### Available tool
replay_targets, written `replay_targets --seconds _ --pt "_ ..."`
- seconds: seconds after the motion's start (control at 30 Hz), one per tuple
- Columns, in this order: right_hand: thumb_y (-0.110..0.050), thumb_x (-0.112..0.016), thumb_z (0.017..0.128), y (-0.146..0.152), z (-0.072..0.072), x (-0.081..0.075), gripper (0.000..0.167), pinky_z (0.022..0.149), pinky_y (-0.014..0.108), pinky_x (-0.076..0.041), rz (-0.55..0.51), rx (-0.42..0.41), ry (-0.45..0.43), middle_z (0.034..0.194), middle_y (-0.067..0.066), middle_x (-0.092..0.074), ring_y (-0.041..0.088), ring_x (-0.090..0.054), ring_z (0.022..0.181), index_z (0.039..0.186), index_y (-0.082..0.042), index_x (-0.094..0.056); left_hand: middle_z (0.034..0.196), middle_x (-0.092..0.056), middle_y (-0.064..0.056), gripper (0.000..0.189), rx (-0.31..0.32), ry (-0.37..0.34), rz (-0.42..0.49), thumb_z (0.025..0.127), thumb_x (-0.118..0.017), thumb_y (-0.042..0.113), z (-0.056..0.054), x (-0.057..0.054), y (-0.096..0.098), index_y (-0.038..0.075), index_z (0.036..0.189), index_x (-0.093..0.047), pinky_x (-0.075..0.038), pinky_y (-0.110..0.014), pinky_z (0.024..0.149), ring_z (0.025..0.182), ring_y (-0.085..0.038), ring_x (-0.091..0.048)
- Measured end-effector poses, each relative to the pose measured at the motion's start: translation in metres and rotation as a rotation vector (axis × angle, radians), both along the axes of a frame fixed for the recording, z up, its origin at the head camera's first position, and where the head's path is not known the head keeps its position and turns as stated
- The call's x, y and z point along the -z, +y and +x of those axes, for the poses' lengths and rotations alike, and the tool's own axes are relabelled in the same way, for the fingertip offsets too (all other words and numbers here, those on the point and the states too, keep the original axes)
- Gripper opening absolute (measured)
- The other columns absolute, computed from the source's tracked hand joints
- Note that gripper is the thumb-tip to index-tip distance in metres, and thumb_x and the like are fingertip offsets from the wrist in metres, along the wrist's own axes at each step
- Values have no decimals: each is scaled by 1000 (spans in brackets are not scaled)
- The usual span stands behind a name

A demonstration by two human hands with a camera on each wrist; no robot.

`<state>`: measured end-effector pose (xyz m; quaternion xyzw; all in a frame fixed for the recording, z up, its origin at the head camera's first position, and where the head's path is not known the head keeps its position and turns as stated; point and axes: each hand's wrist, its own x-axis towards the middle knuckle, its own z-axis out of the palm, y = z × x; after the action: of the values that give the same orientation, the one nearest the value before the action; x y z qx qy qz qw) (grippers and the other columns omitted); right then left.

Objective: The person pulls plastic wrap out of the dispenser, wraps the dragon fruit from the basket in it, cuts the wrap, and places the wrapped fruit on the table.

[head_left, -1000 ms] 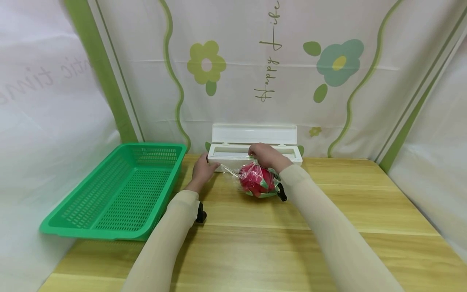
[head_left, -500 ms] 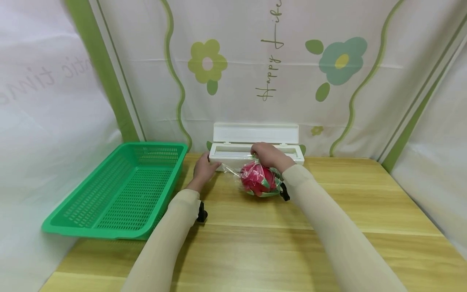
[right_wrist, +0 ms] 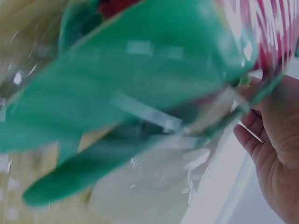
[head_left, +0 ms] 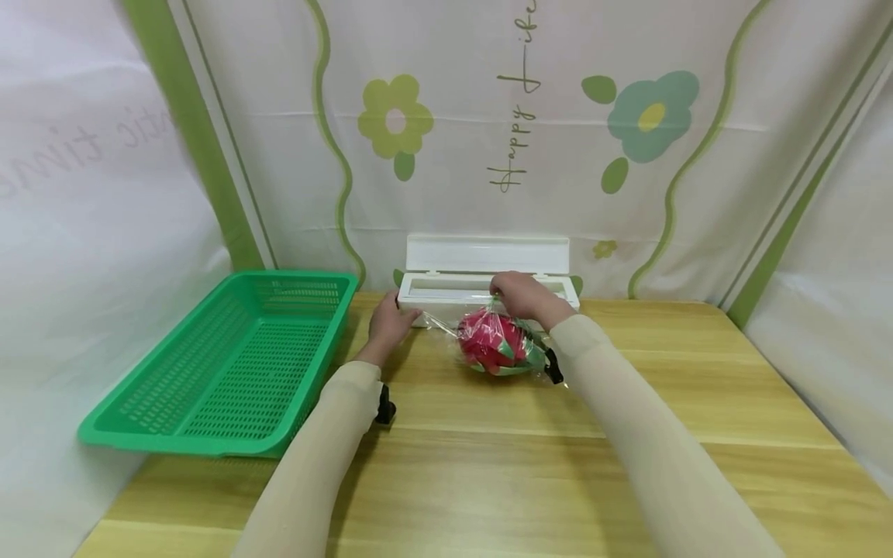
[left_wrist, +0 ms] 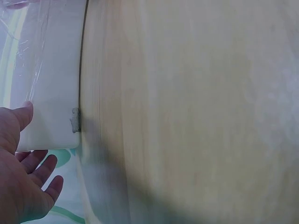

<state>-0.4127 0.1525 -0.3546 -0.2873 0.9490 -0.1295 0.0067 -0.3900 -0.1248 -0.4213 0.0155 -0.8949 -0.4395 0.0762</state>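
My left hand (head_left: 388, 322) grips the left end of a white cling film dispenser (head_left: 432, 311), thumb on the front face, fingers round the end. In the left wrist view the thumb (left_wrist: 23, 114) rests near a strip of film. My right hand (head_left: 526, 296) is at the dispenser's front top edge, its fingertips pinching a small green slider (head_left: 495, 296). Before the box sits a pink dragon fruit (head_left: 494, 342) with green leaf tips, covered in clear film that stretches to the box. In the right wrist view its green leaves (right_wrist: 140, 60) partly block the right fingertips.
A green perforated basket (head_left: 268, 349) stands at the left of the wooden table (head_left: 474, 480). The dispenser's lid (head_left: 488, 254) is raised against the printed curtain (head_left: 460, 155) behind. Dark wrist mounts (head_left: 386, 404) hang under both sleeves.
My right hand has slid a little to the right along the dispenser's edge, the green slider moving with it. The left hand and the dragon fruit stay in place.
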Motion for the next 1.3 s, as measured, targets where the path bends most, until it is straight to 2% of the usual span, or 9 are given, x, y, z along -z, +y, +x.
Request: replay_targets --seconds 0.1,0.37,0.6,0.73,1.0,1.3 --pt "5 -45 95 9 2 -1 27 98 44 -45 17 0 21 117 17 -63 33 -56 113 115 3 -63 131 -57 -14 55 -7 0 -6 93 -67 30 2 -2 -2 5 138 -46 -45 -47 94 118 -31 -53" --pt "6 -42 96 24 3 10 25 94 42 -46 68 -51 142 111 16 -62 32 -57 107 112 3 -61 129 -58 -15 54 -3 4 -3 93 -67 29 5 -4 -5 4 136 -47 -45 -46 93 116 -31 -54" --pt "17 -45 83 32 4 13 31 89 43 -47 134 -89 240 104 15 -59 32 -55 97 107 2 -57 132 -55 -15 57 5 -1 1 94 -67 30 3 -5 -2 4 139 -45 -45 -46 95 119 -32 -53" --pt "18 -48 80 36 5 12 33 88 44 -47 154 -71 251 103 15 -58 32 -55 96 107 2 -57 132 -55 -14 57 6 3 -5 93 -67 31 0 -3 -2 5 139 -45 -45 -45 95 119 -31 -53" --pt "16 -48 85 44 5 14 28 91 42 -46 166 -69 278 103 15 -60 31 -57 97 108 2 -59 133 -55 -14 56 13 6 -3 94 -66 31 -2 2 -5 5 138 -45 -45 -46 95 119 -31 -53" --pt "18 -50 80 54 7 19 33 88 42 -47 161 -39 291 99 14 -61 31 -57 93 107 3 -60 133 -55 -14 56 37 26 -24 94 -67 32 -1 2 -2 5 138 -46 -43 -47 97 121 -32 -51"
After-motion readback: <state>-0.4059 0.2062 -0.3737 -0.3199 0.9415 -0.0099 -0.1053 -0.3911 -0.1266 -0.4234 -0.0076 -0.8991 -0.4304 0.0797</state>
